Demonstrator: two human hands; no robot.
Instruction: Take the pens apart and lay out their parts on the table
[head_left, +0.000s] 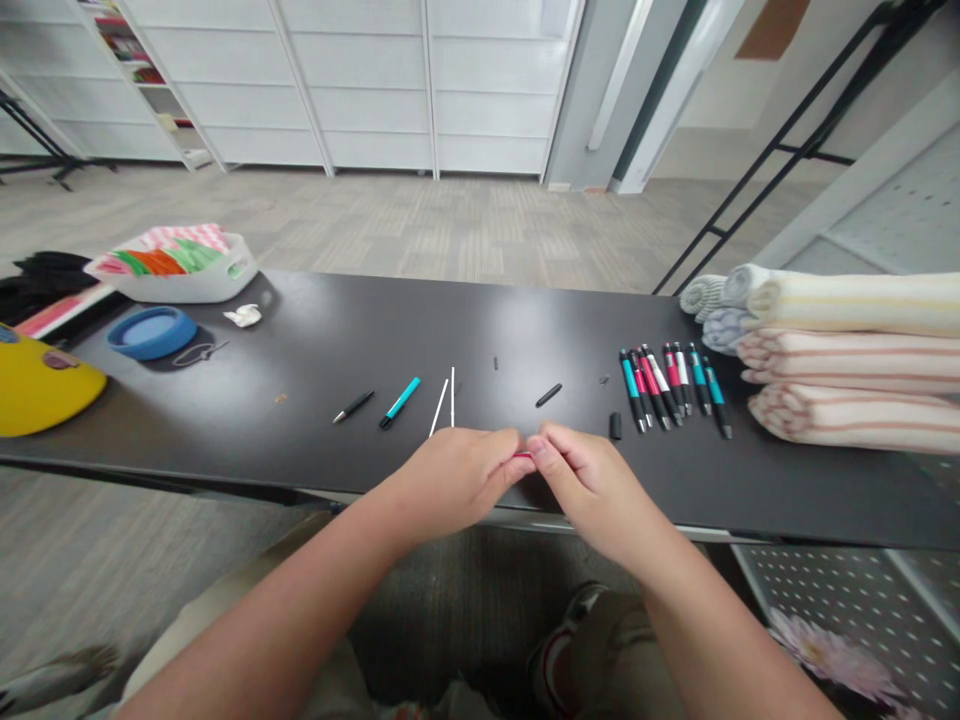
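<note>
Two hands (469, 472) (589, 475), one pink piece (523, 455)

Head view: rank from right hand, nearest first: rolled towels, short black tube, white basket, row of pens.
1. Short black tube: just beyond the right hand.
2. Row of pens: right of the tube.
3. Rolled towels: right end.
4. White basket: far left.

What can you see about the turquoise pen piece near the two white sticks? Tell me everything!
The turquoise pen piece is a slim, straight tube that looks like shiny plastic, with a black part at one end. It lies slanted on the dark table, black end nearer the person, turquoise end pointing away and rightward. It sits between a black pen piece and the white sticks, with only the table touching it.
</note>
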